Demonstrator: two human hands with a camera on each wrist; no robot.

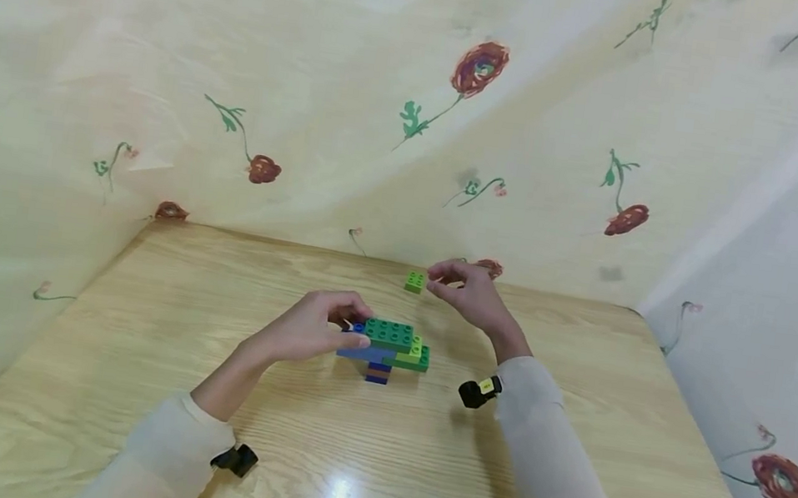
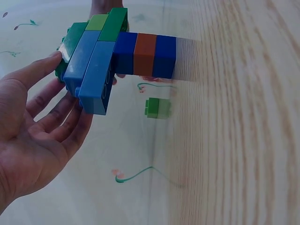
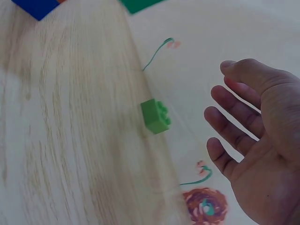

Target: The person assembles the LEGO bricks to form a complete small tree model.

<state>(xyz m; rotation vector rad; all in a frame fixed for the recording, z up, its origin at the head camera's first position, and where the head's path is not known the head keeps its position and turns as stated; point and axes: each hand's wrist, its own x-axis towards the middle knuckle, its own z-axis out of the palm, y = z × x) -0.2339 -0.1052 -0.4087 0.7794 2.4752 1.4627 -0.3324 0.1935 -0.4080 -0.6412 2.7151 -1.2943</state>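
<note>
A toy brick model [image 1: 386,348] stands on the table on a narrow column of blue and orange bricks [image 2: 145,54]. Its wider top has blue bricks, light green and dark green ones, with studs facing up. My left hand [image 1: 313,326] grips the model's left end, thumb on the near side and fingers on the far side. Near the back edge of the table sits a small light green brick [image 1: 415,282], loose and upright. Just right of it hovers my right hand [image 1: 472,292], fingers loosely bent and holding nothing. A gap separates this hand [image 3: 262,122] from the brick [image 3: 155,116].
Behind the wooden table [image 1: 266,450] hangs a pale sheet with a flower print [image 1: 362,67], which also covers the left and right sides. Black wrist cameras [image 1: 478,392] sit on both sleeves.
</note>
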